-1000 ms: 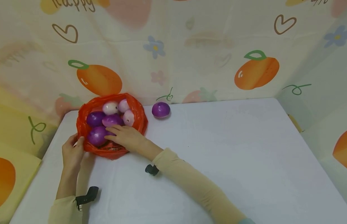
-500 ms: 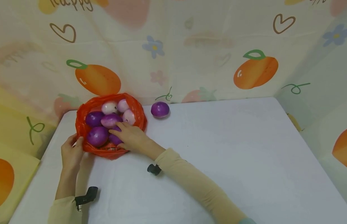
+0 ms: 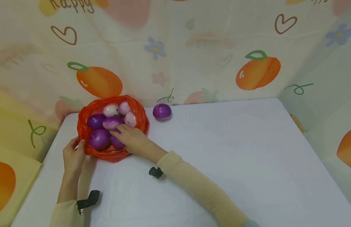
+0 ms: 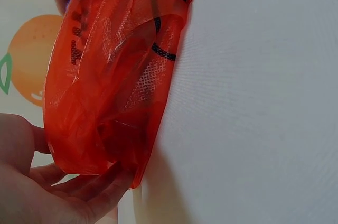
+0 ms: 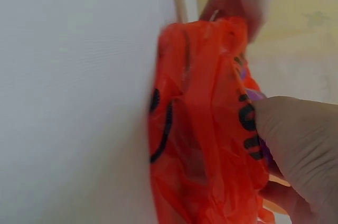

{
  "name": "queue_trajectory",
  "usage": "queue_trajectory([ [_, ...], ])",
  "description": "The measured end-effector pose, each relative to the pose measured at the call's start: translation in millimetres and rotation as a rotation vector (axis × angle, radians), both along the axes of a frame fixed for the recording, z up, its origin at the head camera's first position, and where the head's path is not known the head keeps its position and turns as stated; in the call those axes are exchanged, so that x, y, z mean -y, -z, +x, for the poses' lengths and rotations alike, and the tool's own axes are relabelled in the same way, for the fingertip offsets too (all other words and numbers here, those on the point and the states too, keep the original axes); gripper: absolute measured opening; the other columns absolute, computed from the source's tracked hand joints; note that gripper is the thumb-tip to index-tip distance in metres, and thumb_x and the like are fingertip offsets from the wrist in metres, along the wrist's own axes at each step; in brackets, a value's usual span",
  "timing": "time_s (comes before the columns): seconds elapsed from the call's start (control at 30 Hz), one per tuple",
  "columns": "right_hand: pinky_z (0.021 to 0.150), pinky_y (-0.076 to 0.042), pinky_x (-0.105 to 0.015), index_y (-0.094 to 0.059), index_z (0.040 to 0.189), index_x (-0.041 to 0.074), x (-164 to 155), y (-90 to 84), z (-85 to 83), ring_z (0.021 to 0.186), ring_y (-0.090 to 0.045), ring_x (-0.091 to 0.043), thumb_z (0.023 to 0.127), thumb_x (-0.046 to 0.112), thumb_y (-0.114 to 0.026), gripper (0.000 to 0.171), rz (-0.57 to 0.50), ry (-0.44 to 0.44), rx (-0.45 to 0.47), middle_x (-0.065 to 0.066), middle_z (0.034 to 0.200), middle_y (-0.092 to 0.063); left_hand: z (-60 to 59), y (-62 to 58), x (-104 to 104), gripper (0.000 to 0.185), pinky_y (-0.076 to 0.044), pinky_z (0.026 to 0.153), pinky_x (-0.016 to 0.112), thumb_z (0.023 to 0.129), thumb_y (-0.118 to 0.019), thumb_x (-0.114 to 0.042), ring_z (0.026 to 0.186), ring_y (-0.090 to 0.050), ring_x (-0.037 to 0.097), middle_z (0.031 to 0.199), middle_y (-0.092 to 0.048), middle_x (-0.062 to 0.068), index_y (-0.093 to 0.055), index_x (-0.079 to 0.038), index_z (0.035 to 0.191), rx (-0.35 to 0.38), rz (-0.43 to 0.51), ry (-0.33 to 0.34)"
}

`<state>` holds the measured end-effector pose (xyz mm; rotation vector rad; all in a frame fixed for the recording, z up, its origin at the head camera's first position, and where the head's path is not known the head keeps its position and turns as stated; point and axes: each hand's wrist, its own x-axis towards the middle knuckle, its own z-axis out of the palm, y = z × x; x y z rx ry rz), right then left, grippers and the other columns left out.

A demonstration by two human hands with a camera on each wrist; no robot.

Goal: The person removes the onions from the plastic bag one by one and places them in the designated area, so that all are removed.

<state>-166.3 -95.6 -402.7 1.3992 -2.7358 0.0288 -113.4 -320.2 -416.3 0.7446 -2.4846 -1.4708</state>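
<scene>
Your desk point(image 3: 221, 151) is the biggest thing here: a flat, matte, pale lavender-white top, boxed in on three sides by a thin, creased backdrop sheet point(image 3: 192, 56) printed with oranges, hearts and flowers.

At the far left corner of the desk sits the orange-red plastic bag point(image 3: 86, 124), thin, glossy and crinkled, its mouth rolled open into a rough ring; both wrist views show black printing on its translucent film. Inside lies a heap of smooth, rounded onions: deep purple ones point(image 3: 99, 138) toward you, paler pink-white ones point(image 3: 111, 110) at the back. One more purple onion point(image 3: 162, 111) rests alone on the desk just right of the bag, close to the backdrop.

Your right hand point(image 3: 133, 140) is in the bag's mouth, fingers curled over a purple onion at the near right of the pile point(image 3: 116, 142) and gripping it. Your left hand point(image 3: 73, 156) rests against the bag's near left edge, fingers loosely spread along the plastic, steadying it rather than clutching it; the left wrist view shows the palm open under the film. Both forearms wear soft beige sleeves point(image 3: 192, 183), each with a small black strap clip point(image 3: 155, 172).

Compared with a second ago, your right hand has shifted from lying flat over the front onions to closing around the one at the near right. The bag, the lone onion and your left hand have hardly moved.
</scene>
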Motion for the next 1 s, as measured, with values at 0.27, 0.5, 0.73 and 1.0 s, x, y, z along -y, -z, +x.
queue_trajectory([
  [0.27,0.103,-0.042,-0.023,-0.033,0.153,0.025,-9,-8.7,-3.6,0.139,-0.033,-0.013,0.087,0.043,-0.071,0.078,-0.136,0.05,0.194,0.001,0.154,-0.033,0.7,-0.7,3,0.049,-0.043,0.063,0.005,0.103,-0.04,-0.024,0.077,-0.047,-0.009,0.142,-0.049,0.022,-0.044,-0.002,0.146,0.0,-0.032,0.021],
  [0.5,0.105,-0.039,-0.022,-0.039,0.15,0.019,-18,-12.3,-3.9,0.136,-0.037,-0.014,0.085,0.039,-0.075,0.077,-0.312,0.039,0.266,-0.003,0.15,-0.038,2.2,2.2,4,0.048,-0.043,0.062,0.006,0.103,-0.041,-0.024,0.075,-0.048,-0.01,0.14,-0.05,0.023,-0.044,-0.002,0.146,-0.006,-0.033,0.025],
  [0.73,0.108,-0.036,-0.024,-0.044,0.147,0.018,-31,-19.2,-8.1,0.135,-0.04,-0.016,0.084,0.038,-0.077,0.074,-0.412,0.091,0.324,-0.004,0.15,-0.04,7.7,7.5,4,0.05,-0.042,0.065,0.004,0.103,-0.04,-0.025,0.083,-0.049,-0.007,0.142,-0.048,0.023,-0.042,-0.002,0.147,0.024,-0.047,0.036],
  [1.0,0.108,-0.039,-0.029,-0.042,0.149,0.016,-53,-22.0,-21.2,0.136,-0.04,-0.02,0.083,0.035,-0.079,0.078,-0.521,0.157,0.328,-0.006,0.151,-0.038,6.3,7.8,5,0.05,-0.043,0.068,0.003,0.103,-0.041,-0.024,0.093,-0.053,0.001,0.145,-0.047,0.021,-0.039,-0.008,0.15,0.019,-0.04,0.03],
])
